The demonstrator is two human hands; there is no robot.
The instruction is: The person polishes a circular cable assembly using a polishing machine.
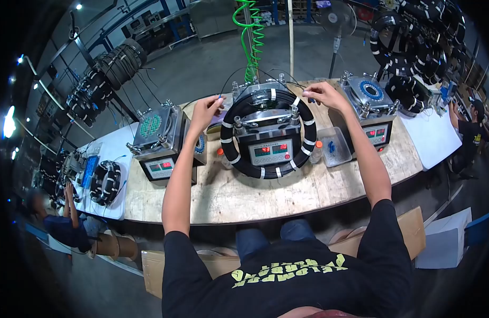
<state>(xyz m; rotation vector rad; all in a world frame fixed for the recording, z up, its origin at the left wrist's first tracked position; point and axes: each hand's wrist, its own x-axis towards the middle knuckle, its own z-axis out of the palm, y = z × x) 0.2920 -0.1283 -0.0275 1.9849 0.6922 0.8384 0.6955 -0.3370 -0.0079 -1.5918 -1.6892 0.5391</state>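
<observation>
On the wooden bench (239, 201): one black cable coil (309, 128) with white ties (279, 172), upright before the middle machine (270, 153). Left hand (205, 112), at coil's upper left: fingers pinch a thin cable end (220, 98). Right hand (325, 96), at upper right: fingertips pinch a second cable end (304, 94).

Hands (206, 112) apart; arms (180, 177) outstretched
</observation>
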